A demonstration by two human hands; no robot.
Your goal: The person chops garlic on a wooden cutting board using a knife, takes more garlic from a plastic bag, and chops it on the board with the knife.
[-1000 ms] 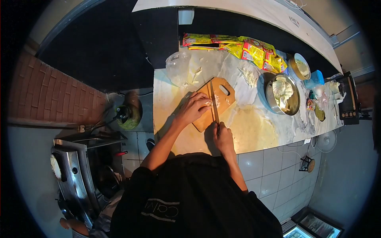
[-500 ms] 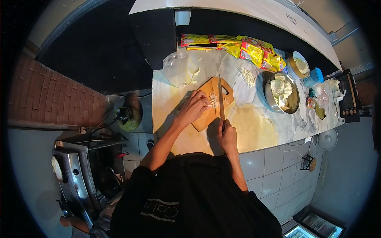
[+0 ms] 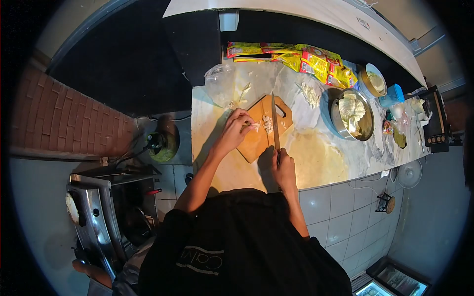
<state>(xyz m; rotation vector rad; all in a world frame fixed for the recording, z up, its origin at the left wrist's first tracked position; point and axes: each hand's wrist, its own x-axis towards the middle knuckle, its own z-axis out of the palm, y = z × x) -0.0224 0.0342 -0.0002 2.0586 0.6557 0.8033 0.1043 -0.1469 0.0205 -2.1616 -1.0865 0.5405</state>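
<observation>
clear plastic item (image 3: 219, 85) at far left of the surface (image 3: 316, 158); left hand (image 3: 237, 127) over board's left half, fingers curled, tips close to thumb, at small pale bits; can't tell if any are pinched; cutting board (image 3: 253, 148) lies angled, chopped pieces (image 3: 268, 124) clustered mid-board; knife (image 3: 275, 121) just right of them, tip pointing away from the person; right hand (image 3: 284, 170) closed around its handle; yellow packets (image 3: 316, 63) behind; steel bowl (image 3: 366, 126) with pale leaves (image 3: 351, 109) at right

Chopped pieces (image 3: 268, 125) on the cutting board (image 3: 254, 146), bowl (image 3: 366, 128) to its right, packets (image 3: 316, 65) behind
</observation>
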